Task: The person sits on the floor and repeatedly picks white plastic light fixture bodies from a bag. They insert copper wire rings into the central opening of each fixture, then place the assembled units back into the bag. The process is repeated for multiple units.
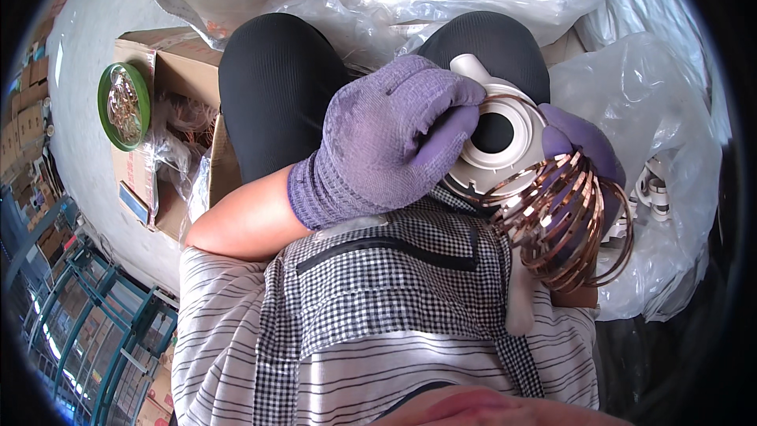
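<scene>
My left hand (pixel 396 139), in a purple knitted glove, is bent over the upper left rim of a round white plastic fitting (pixel 523 136) with a short spout and a central hole. Its finger and thumb pinch a thin copper-coloured ring (pixel 514 97) that curves over the fitting. From the right, my right hand (pixel 582 154), in a matching glove, steadies the fitting. A loose bunch of copper-coloured metal rings (pixel 568 225) hangs around its fingers, partly hiding them. The fitting is above my lap, close to the checked apron (pixel 384 290).
An open cardboard box (pixel 183 59) stands left, with a green round dish (pixel 145 112) of copper-coloured pieces on its edge. Clear plastic bags with white plastic parts lie ahead (pixel 473 0) and at right (pixel 639 83). Teal metal racks (pixel 118 319) are at lower left.
</scene>
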{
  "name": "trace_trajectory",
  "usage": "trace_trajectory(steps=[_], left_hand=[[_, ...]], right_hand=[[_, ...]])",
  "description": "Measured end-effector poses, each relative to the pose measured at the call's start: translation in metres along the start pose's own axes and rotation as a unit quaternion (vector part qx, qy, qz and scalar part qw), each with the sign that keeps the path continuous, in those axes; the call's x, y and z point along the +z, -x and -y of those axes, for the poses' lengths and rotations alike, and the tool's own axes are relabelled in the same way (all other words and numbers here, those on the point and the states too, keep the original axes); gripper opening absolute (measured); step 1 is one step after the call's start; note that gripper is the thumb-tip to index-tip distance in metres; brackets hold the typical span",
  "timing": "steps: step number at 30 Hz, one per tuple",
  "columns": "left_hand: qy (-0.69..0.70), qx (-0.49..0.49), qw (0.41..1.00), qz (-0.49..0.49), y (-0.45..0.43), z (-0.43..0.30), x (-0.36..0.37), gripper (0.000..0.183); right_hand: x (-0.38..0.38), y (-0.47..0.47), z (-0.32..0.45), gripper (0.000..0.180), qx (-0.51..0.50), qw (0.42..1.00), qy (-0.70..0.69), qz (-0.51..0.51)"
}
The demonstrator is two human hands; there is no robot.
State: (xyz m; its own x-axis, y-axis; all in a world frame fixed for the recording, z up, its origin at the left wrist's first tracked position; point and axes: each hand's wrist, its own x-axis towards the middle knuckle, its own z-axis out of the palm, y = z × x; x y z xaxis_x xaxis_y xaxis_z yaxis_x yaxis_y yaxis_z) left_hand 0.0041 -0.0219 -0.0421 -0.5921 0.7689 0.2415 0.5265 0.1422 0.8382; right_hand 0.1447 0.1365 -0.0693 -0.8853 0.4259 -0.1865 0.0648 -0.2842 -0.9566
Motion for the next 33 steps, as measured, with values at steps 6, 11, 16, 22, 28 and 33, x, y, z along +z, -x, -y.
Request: trace_trajectory(steps=[6,11,16,22,28,33], left_hand=[[-0.028,0.057,0.998,-0.007,-0.013,0.007,0.007,0.022],[-0.094,0.210,0.973,0.018,-0.063,0.027,0.008,0.023],[-0.045,0.163,0.985,0.020,-0.050,0.016,0.005,0.024],[-0.004,0.092,0.996,0.002,-0.033,0.012,0.010,0.023],[-0.011,0.064,0.997,-0.030,-0.026,0.002,0.011,0.027],[0.023,0.062,0.997,-0.029,-0.026,0.003,0.009,0.029]], right_hand=[[-0.023,0.002,0.016,0.040,0.011,0.998,0.058,-0.013],[-0.037,0.005,0.031,0.039,0.012,0.992,0.120,-0.029],[-0.037,0.002,0.035,0.038,0.006,0.986,0.157,-0.047],[-0.044,-0.002,0.043,0.038,0.017,0.975,0.208,-0.078],[-0.062,-0.013,0.042,0.043,0.044,0.990,0.130,0.015],[-0.096,-0.024,0.047,0.044,0.119,0.985,-0.017,0.127]])
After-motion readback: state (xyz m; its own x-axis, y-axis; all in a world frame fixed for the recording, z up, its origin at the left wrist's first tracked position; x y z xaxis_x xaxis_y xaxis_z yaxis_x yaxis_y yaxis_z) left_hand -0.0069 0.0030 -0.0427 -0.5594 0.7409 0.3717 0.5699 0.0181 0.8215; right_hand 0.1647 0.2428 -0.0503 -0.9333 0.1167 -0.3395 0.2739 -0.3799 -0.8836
